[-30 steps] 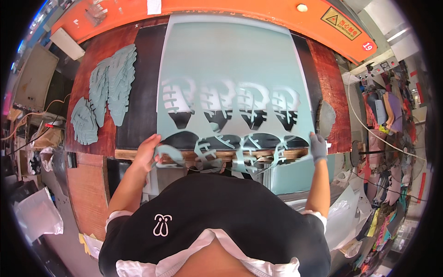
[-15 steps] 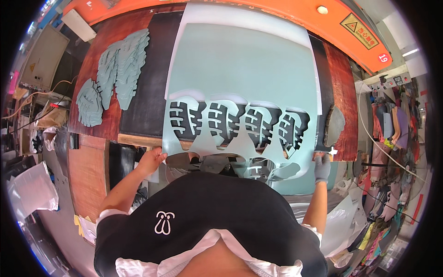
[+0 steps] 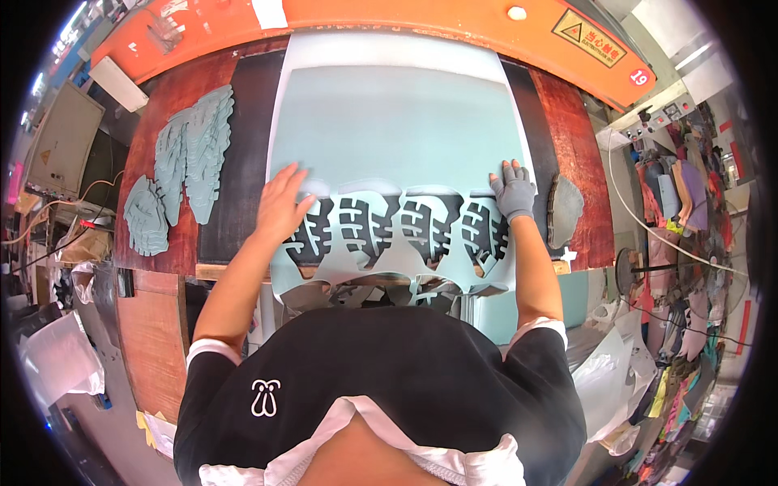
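Note:
A pale green sheet [image 3: 397, 121] lies on the black board in front of me, a row of shoe-part shapes cut out of its near end. Its cut edge hangs in strips over the board's front. Bare and with fingers spread, my left hand [image 3: 282, 201] rests flat on the sheet's left side beside the cutouts. My right hand [image 3: 515, 191], in a grey fingerless glove, lies on the right edge with its fingers stretched out. Neither hand grips anything. Stacks of cut green pieces [image 3: 204, 154] lie at the left.
An orange machine beam [image 3: 389, 18] spans the far side. Right of the sheet, a grey curved piece [image 3: 566, 212] lies on the red-brown board [image 3: 590, 178]. A control box with knobs [image 3: 663, 117] stands at the far right, and coloured scraps [image 3: 685, 194] hang below it.
Both hands have moved from the sheet's near corners forward onto its top, fingers opening out. The view has shifted, so the board sits further left.

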